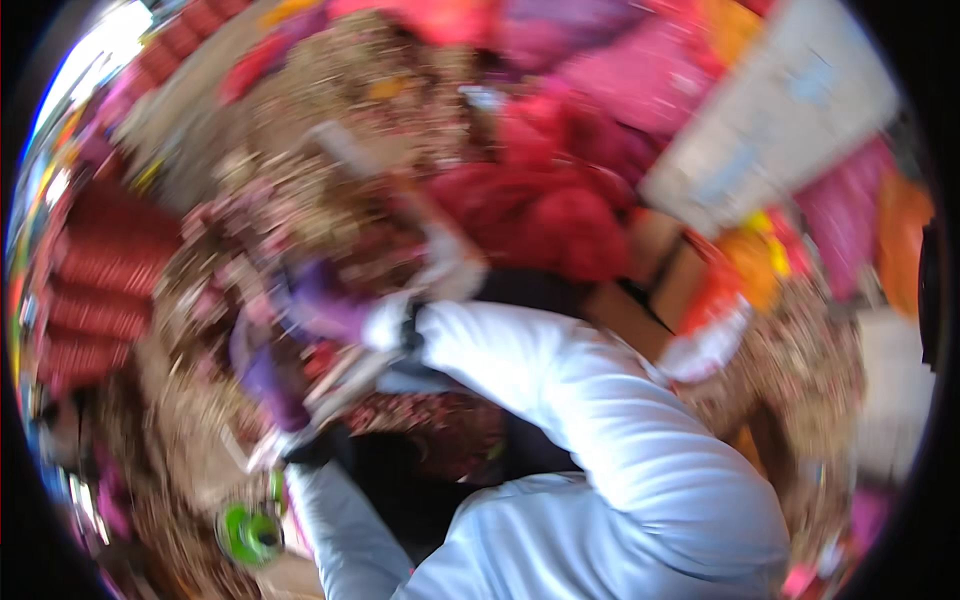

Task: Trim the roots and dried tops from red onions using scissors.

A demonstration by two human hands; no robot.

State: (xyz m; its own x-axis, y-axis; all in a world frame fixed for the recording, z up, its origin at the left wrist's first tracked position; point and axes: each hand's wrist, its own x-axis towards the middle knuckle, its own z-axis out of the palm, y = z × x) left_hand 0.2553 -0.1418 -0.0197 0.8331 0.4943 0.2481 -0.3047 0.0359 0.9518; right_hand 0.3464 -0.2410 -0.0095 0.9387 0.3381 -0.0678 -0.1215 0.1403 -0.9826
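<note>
Both my hands wear purple gloves and are smeared by motion, left of the middle of the head view. My left hand [268,385] is the nearer one, and my right hand [325,302] lies just beyond it. Both are over a heap of small pinkish and straw-coloured pieces [300,205], too blurred to name. Whether either hand holds something cannot be made out. Pale bars [350,385] run beside my wrists, like the edge of a frame. Below them lie more reddish pieces [430,420].
Ridged red stacks [105,275] stand at the left. A red bag [545,220] lies ahead, with pink sacks [640,85] behind. A large pale board [780,110] leans at the right, near an open cardboard box [650,290]. A green round object [248,533] sits near my left forearm.
</note>
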